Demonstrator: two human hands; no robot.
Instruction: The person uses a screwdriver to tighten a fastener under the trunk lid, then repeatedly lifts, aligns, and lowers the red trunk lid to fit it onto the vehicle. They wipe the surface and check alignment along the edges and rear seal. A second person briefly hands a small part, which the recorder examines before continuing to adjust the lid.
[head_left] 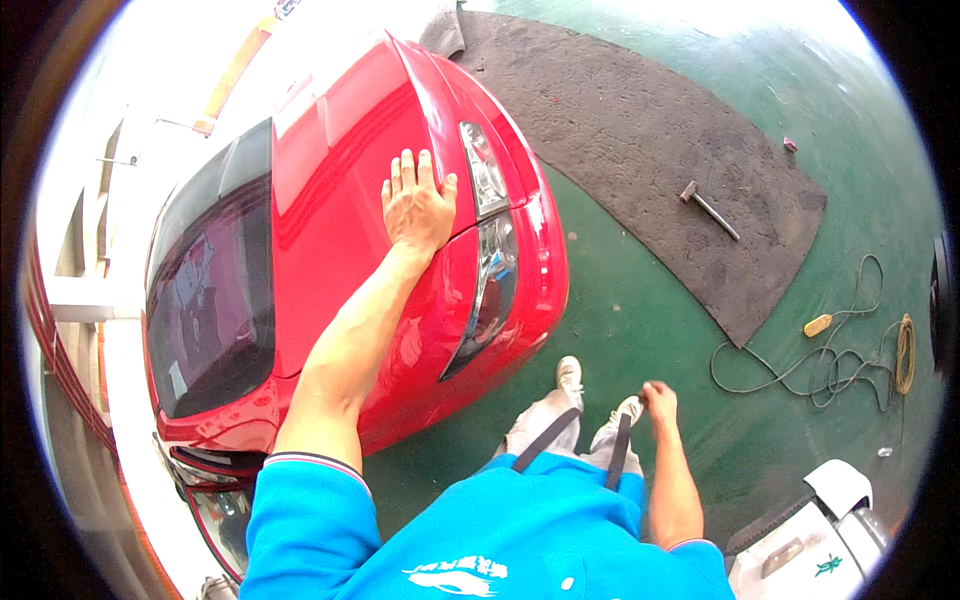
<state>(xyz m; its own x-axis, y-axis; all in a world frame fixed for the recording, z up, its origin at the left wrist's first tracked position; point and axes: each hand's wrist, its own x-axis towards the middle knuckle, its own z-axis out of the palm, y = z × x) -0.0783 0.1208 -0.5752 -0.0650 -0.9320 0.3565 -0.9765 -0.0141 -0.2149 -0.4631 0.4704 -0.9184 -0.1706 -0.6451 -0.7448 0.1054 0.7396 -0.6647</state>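
My left hand lies flat with its fingers spread on the glossy red trunk lid of a red car. Just beyond its fingertips, toward the car's end, is a clear and silver tail light; a second section of the lamp sits on the fender nearer to me. My right hand hangs low beside my right leg, away from the car. Its fingers are loosely curled, and I see nothing sticking out of them.
A worn dark mat covers part of the green floor, with a hammer on it. Beyond it lie a tangled cable, a yellow piece and a coil. Part of a white vehicle stands at my lower right.
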